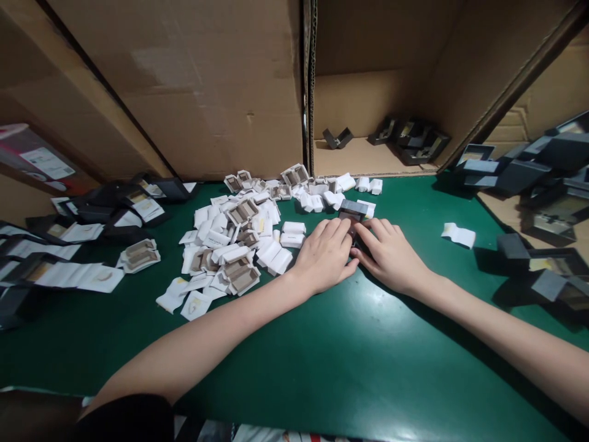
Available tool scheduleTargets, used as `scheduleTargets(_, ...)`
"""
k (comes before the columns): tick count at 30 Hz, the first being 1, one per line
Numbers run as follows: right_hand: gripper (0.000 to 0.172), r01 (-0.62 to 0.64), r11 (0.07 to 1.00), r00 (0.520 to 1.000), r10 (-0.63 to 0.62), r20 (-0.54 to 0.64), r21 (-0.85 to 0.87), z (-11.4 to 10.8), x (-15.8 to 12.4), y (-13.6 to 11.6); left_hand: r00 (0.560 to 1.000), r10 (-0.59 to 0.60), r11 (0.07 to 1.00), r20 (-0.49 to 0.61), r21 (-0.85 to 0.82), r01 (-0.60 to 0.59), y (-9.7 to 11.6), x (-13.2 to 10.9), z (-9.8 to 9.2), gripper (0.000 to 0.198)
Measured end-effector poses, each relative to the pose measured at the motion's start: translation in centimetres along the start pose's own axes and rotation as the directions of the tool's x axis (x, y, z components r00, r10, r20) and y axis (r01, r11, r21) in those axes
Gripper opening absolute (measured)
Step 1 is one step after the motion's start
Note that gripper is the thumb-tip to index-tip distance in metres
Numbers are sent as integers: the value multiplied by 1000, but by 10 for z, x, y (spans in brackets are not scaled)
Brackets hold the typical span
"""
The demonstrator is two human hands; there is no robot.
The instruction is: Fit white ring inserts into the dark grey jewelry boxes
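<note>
- A small black box (353, 209) is on the green table (391, 350), at the far ends of both hands' fingers and between the two hands; its near part is partly hidden by them.
- The left hand (322, 255) lies palm down at the box's left side, fingers close together and reaching onto it, thumb pointing right toward the other hand.
- The right hand (391, 252) comes in from the box's right side, fingers bent toward it. Whether either hand pinches the box or only presses on it, I cannot tell, as the fingertips are mostly covered.
- The hands' thumb sides nearly meet just on the near side of the box.
- Left of the left hand is a heap of white paper pieces (214, 236), which spreads behind the box too.
- A white strip (459, 236) lies apart, to the right of the right hand.
- More black boxes (564, 153) are piled at the far right, others at the far left and inside the open carton (359, 167) beyond the box.
</note>
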State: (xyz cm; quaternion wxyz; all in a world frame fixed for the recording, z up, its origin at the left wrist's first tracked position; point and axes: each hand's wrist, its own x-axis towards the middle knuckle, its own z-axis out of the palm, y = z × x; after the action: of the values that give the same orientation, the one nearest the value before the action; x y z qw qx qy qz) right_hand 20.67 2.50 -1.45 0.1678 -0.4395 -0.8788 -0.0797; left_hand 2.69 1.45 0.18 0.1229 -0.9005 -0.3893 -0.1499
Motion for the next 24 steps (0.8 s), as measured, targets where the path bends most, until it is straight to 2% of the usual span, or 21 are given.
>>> scheduleTargets(4,45,-8,1000,1000,8,-6,6,1,0,0,1000,6,1000,-12,-30,-6,-1,-1,4,40)
scheduleTargets(13,50,-30,999,1000,30,0,46,0,-1,-1,998,-22,997,55,-74,26,0,-1,3,41)
scheduleTargets(17,52,-25,996,999,28,-32,82,0,-2,0,998,-24,996,61,-83,29,0,-2,4,42)
scheduleTargets(24,41,-45,988,998,52,-44,150,-2,-3,0,994,-1,997,110,-78,10,-4,-1,3,47)
